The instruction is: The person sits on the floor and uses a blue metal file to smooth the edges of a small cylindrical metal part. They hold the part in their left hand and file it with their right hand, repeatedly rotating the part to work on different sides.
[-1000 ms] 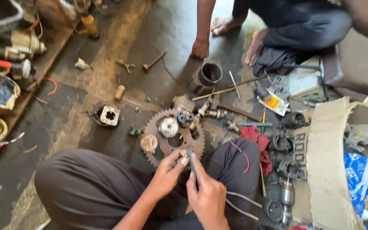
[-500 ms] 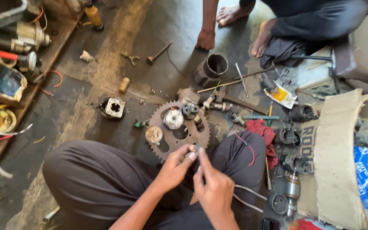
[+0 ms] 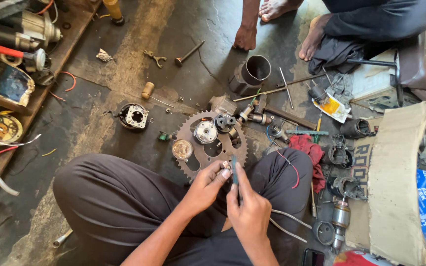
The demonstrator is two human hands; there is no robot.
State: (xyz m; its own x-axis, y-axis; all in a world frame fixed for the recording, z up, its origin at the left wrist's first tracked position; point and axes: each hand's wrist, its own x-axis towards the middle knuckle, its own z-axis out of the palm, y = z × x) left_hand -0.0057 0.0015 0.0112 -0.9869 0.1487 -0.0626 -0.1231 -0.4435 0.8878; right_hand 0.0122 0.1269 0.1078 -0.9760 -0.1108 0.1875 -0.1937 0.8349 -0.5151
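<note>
A repair workshop — sprocket (image 3: 212,143), motor parts (image 3: 340,216) strewn on stained concrete floor (image 3: 124,74).

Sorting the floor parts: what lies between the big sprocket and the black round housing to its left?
In the head view, a small green part lies on the floor between the sprocket and the black housing.

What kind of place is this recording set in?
Most likely a small motor or vehicle repair workshop, with work done sitting on the floor. A large toothed sprocket, a metal cylinder sleeve and small motor parts lie scattered over the stained concrete floor.
</note>
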